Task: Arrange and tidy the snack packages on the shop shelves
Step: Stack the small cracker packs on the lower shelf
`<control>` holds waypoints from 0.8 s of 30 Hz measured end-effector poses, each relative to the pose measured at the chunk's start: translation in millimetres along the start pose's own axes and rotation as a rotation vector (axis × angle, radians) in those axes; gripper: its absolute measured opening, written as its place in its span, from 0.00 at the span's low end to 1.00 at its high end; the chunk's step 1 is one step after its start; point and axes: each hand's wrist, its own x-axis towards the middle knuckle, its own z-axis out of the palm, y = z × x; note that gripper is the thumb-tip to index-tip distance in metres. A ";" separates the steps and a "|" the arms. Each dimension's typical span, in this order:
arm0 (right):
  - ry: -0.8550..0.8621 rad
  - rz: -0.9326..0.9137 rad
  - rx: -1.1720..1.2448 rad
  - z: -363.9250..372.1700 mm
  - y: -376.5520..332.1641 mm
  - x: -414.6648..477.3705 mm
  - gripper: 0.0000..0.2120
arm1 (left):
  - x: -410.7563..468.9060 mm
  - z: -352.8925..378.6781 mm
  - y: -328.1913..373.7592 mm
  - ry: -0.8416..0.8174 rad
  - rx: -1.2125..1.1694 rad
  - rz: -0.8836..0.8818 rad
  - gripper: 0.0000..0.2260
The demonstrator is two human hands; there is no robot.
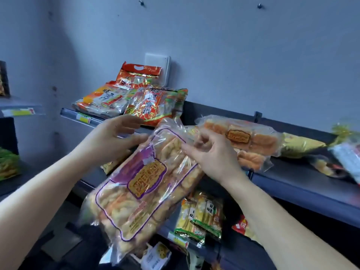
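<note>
Before the shelves [292, 178], left hand [113, 139] and right hand [212, 156] grip 1 clear purple-bordered bag [144, 184] — golden crackers inside.

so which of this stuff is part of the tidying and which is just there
Job: purple-trimmed bag, pinched by right hand; orange-label bag; red cracker bags; yellow-green packs.
Just there: white wall box; wall screws; shelf price tags.
</note>
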 end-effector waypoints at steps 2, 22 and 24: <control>0.130 0.043 0.012 -31.8 9.5 16.0 0.18 | 14.1 11.0 11.6 0.042 0.025 0.003 0.21; 0.733 0.763 0.245 -157.3 168.0 104.0 0.09 | 138.7 166.4 47.5 -0.186 -0.077 0.059 0.29; 0.622 0.791 0.246 -156.3 166.1 107.6 0.20 | 144.7 170.1 36.7 -0.255 -0.102 0.077 0.26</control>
